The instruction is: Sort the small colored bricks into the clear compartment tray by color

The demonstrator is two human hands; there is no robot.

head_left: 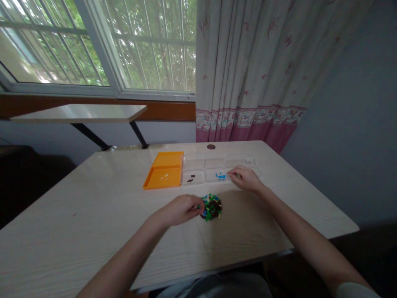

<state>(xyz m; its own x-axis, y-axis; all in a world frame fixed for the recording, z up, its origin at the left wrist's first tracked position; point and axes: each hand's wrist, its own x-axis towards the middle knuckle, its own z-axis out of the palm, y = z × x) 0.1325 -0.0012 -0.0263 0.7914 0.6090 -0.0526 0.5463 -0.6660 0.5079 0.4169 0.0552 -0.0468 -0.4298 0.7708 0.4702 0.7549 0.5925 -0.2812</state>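
Observation:
A small heap of toy building bricks [213, 207], green, dark brown, blue and cream, lies on the table. My left hand [187, 207] reaches into the heap's left edge with its fingers pinched together; what is between them is hidden. My right hand [246, 178] is closed in a pinch above the front of the clear plastic tray [204, 175], just right of the blue bricks [220, 176] in one compartment. Whatever it pinches is too small to name. A few dark brown bricks [190, 179] lie in the compartment to the left.
An orange open box [150, 179] with a few white bricks [165, 176] adjoins the tray's left side. Behind them a round brown cap [211, 147] is set in the pale wooden table [108, 198]. A raised shelf [83, 112] stands at the back left, by the window and curtain [248, 74].

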